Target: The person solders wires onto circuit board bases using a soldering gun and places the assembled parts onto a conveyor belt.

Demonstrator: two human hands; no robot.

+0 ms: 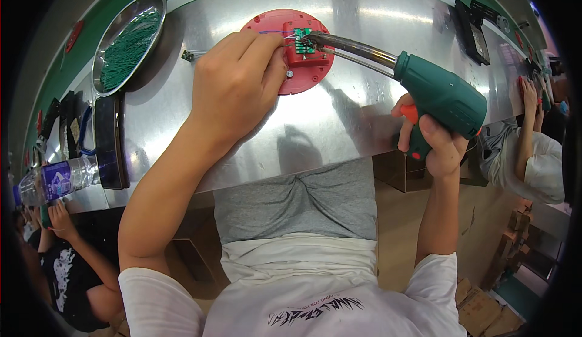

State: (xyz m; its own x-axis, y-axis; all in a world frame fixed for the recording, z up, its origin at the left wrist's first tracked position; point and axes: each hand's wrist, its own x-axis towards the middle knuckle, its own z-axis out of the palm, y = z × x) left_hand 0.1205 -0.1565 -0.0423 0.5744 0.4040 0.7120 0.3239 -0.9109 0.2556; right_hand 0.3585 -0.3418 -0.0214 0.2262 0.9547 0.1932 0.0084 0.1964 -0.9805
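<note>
My right hand [439,140] is wrapped around the grip of a green soldering gun [445,91] with an orange trigger. Its metal tip reaches left onto a small green circuit board [304,41]. The board sits in the raised red housing of a round red base [312,79] lying on the metal table. From the left, my left hand [239,82] leans over the base, thumb and finger pinched on a thin wire beside the board. A blue wire [271,32] also runs to the board. The exact joint under the tip is too small to make out.
A steel bowl of green wires [130,49] stands at the back left. Below it lie a dark phone-like slab [111,143] and a plastic bottle [60,180]. A small wired part [189,55] lies left of my hand. A black stand [473,33] is at the back right; co-workers sit on both sides.
</note>
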